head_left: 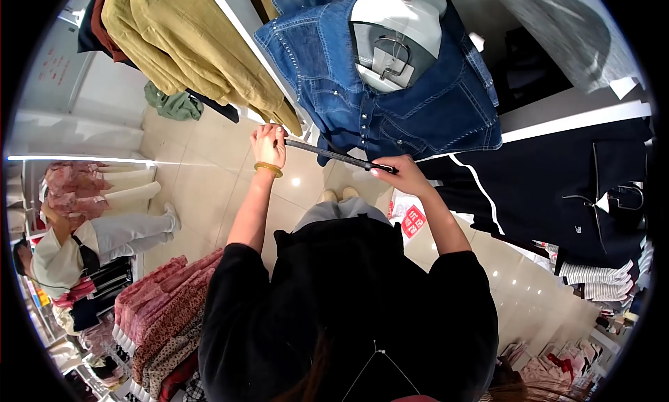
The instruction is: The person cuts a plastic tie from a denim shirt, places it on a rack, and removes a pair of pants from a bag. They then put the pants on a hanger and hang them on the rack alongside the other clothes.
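The left hand and the right hand cover the ends of the thin black rod. Print on the red-and-white paper sign is too small to read, as is the red writing at left. The black short-sleeved top runs off the bottom edge; the blurred grey cloth garment is cut off above.

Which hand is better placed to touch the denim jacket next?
Probably the right hand: it appears nearer the denim jacket, while the left hand appears beside the mustard clothes. Both hold the black rod, so the right may need freeing first.
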Demonstrator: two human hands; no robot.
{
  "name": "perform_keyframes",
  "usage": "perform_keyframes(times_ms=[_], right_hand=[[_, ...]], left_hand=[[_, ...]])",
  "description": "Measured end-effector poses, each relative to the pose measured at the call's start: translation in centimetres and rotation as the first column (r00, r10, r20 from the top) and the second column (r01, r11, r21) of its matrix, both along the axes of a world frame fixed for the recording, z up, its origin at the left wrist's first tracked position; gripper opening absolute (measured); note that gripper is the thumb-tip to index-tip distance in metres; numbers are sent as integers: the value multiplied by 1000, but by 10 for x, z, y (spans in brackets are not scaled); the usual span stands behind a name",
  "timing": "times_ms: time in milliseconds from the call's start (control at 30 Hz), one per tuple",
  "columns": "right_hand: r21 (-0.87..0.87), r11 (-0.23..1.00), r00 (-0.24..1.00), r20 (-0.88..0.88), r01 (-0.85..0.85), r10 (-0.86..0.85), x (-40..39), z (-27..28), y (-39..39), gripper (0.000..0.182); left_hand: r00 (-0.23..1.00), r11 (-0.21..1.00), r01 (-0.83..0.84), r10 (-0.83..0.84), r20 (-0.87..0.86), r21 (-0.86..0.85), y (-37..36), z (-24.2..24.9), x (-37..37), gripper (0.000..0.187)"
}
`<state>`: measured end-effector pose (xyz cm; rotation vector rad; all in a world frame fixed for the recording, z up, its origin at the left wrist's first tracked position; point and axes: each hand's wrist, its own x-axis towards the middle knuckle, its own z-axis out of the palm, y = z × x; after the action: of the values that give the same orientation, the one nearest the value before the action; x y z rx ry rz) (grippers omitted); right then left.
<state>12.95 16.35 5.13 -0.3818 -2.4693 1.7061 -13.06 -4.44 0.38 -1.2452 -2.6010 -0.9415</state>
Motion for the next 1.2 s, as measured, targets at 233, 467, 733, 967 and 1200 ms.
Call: perform_keyframes(times_ms=[233,467,733,967,1200], right_hand=[[235,972,999,23,29,-35,3,-7,-2,28],[241,971,1000,2,-5,4,18,-16,1,29],[797,605,993,66,10,-103,36,-11,10,12],[830,555,969,89,55,-230,27,-7,-4,16],[849,516,931,93,111,-353,28,-15,-10,19]], left_hand=[[511,901,-434,238,826,9,7,-100,18,59],[-352,988,-104,-141,925,111,52,-71,111,65],[-301,804,-350,-583,754,481,86,-63,90,17],[-161,566,-683,-733,660,462,89,-72,8,19],[-252,890,-392,-350,902,235,99,-55,26,23]])
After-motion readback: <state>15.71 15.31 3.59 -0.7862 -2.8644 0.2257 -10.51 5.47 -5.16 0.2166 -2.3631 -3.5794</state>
